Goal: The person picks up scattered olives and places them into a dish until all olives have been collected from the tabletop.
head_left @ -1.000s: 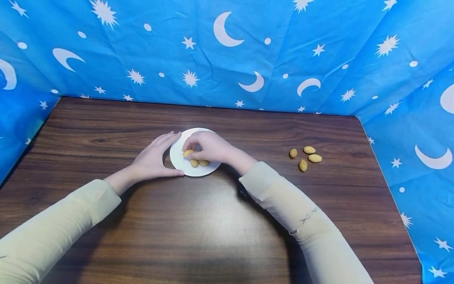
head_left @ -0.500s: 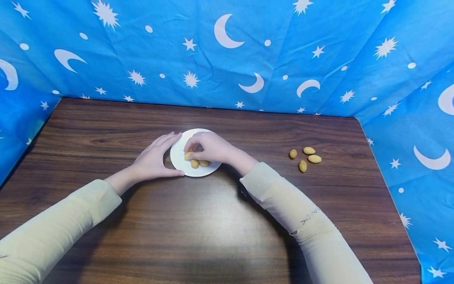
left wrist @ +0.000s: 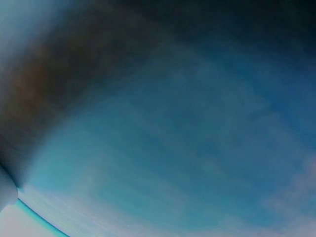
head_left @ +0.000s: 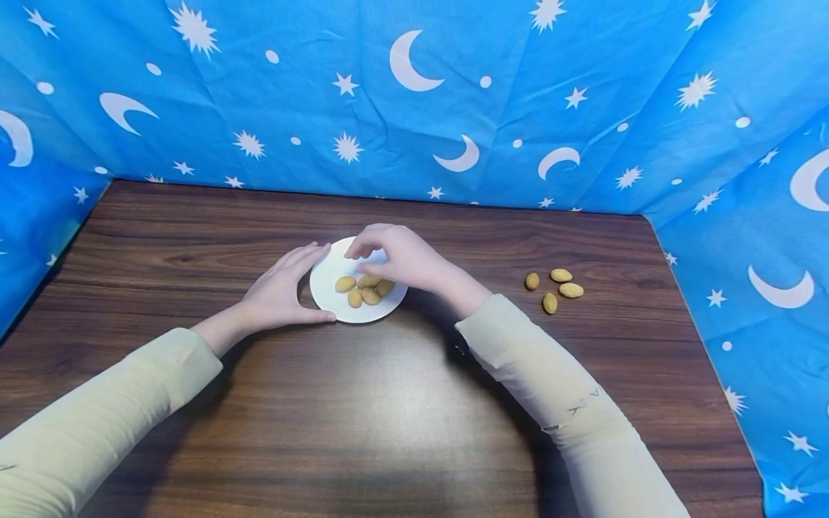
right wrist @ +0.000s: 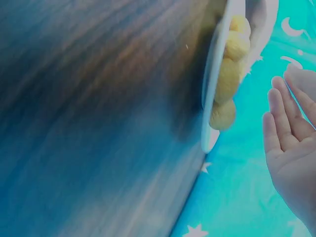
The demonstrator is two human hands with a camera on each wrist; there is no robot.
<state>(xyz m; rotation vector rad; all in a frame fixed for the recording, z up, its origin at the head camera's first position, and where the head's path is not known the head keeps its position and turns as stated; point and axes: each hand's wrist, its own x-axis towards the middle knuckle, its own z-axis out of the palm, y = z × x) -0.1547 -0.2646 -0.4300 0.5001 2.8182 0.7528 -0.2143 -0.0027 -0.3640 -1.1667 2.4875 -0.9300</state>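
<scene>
A round white plate (head_left: 322, 288) sits on the table and carries several yellow-brown, almond-shaped nuts (head_left: 370, 296) grouped toward its near half. My left hand (head_left: 277, 288) spreads along the plate's left side, thumb at the near rim and fingertips at the far rim. Above the plate's right part hovers my right hand (head_left: 409, 257), fingers loosely bent with nothing between them, overlapping one nut in the head view. In the right wrist view the nuts (right wrist: 226, 81) rest on the plate and the right hand (right wrist: 295, 148) is lifted off them. The left wrist view is only a blur.
Several more of the same nuts (head_left: 550, 303) lie loose on the wooden table (head_left: 388, 432), right of the plate. Blue cloth (head_left: 291, 93) with white moons and stars stands along the table's back and sides.
My right hand has let go of the nut at the group's left end and has risen slightly up and to the right, uncovering more nuts. My left hand stays at the plate.
</scene>
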